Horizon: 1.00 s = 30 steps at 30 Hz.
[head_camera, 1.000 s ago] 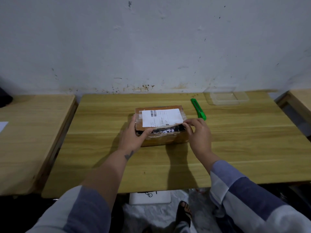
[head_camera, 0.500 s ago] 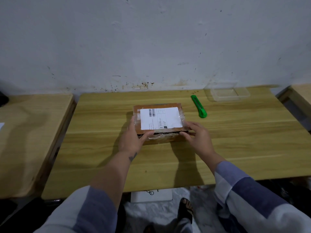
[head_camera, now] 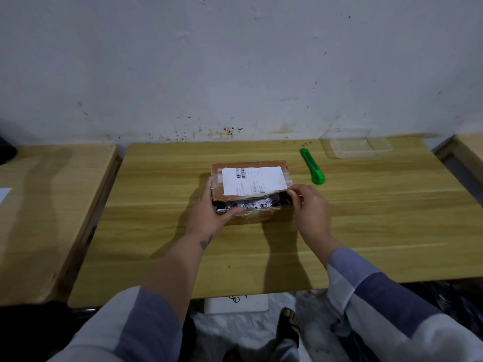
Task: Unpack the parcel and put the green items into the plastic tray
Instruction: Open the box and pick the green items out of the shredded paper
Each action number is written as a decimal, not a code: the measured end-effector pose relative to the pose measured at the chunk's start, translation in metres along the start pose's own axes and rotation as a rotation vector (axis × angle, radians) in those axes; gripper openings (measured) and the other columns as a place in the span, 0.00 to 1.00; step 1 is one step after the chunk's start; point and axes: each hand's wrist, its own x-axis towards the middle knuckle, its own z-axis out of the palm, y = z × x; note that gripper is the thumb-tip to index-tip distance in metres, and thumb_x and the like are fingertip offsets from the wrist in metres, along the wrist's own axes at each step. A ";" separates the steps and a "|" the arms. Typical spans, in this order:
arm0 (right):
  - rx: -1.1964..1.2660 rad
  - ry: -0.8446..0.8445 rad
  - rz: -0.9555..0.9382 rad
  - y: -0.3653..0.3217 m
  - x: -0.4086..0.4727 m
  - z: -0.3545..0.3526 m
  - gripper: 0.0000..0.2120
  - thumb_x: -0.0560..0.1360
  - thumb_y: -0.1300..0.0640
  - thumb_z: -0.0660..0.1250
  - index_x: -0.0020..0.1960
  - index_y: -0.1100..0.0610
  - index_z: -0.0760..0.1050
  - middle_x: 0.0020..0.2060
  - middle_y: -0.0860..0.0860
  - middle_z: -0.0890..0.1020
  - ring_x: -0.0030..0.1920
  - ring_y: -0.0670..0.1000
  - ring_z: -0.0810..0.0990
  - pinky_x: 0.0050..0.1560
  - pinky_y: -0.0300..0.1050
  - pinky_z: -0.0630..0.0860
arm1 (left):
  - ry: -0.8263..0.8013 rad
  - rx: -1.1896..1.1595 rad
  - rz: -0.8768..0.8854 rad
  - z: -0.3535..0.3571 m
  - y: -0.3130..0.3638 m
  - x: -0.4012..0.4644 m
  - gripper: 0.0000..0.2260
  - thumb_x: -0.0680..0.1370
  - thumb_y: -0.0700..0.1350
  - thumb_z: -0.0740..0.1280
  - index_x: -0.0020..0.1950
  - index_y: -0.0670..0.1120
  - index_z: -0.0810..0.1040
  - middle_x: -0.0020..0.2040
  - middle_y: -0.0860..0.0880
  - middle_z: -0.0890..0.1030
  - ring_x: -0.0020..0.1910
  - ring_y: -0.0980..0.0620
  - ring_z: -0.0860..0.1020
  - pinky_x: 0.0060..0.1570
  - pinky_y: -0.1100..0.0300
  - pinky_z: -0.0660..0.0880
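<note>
Resting near the middle of the desk [head_camera: 366, 231], a little toward its far edge, a brown cardboard parcel [head_camera: 261, 218] is seen with its top flap [head_camera: 217, 189] raised along the near side. A white shipping label [head_camera: 252, 180] with a barcode is stuck on that flap. In the gap beneath the flap, shredded black-and-white paper filling [head_camera: 251, 205] is exposed. The parcel's left end is clasped by the left hand [head_camera: 209, 212], its thumb laid along the near front rim and its fingers set against the left side. The right near corner of the flap is pinched between thumb and fingertips of the right hand [head_camera: 309, 207]. A green utility knife [head_camera: 312, 165] is laid on the desk just beyond and to the right of the parcel, apart from it. A clear plastic tray [head_camera: 337, 150] is placed near the desk's far right corner, against the wall [head_camera: 235, 61], with nothing visible inside. Striped sleeves [head_camera: 379, 296] are worn on both arms, the left one pushed up the forearm.
</note>
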 end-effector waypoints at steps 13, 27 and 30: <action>0.105 -0.053 0.086 0.000 -0.010 -0.002 0.12 0.72 0.67 0.67 0.54 0.60 0.79 0.51 0.55 0.81 0.50 0.52 0.80 0.52 0.48 0.79 | 0.066 0.399 0.081 0.005 0.001 0.000 0.52 0.69 0.70 0.65 0.78 0.50 0.37 0.78 0.53 0.37 0.77 0.55 0.39 0.73 0.40 0.39; 0.355 -0.074 0.373 0.010 -0.003 0.000 0.17 0.72 0.67 0.68 0.60 0.58 0.77 0.51 0.50 0.82 0.47 0.46 0.81 0.46 0.33 0.78 | -0.290 0.959 0.623 0.062 0.062 0.032 0.31 0.81 0.61 0.49 0.79 0.50 0.45 0.80 0.52 0.44 0.78 0.54 0.43 0.75 0.44 0.41; 0.468 -0.118 0.517 0.017 -0.002 0.000 0.16 0.73 0.64 0.68 0.61 0.59 0.78 0.52 0.51 0.83 0.51 0.47 0.81 0.53 0.36 0.77 | -0.333 0.961 0.614 0.067 0.060 0.034 0.28 0.82 0.58 0.48 0.79 0.50 0.44 0.80 0.52 0.44 0.78 0.54 0.43 0.76 0.44 0.44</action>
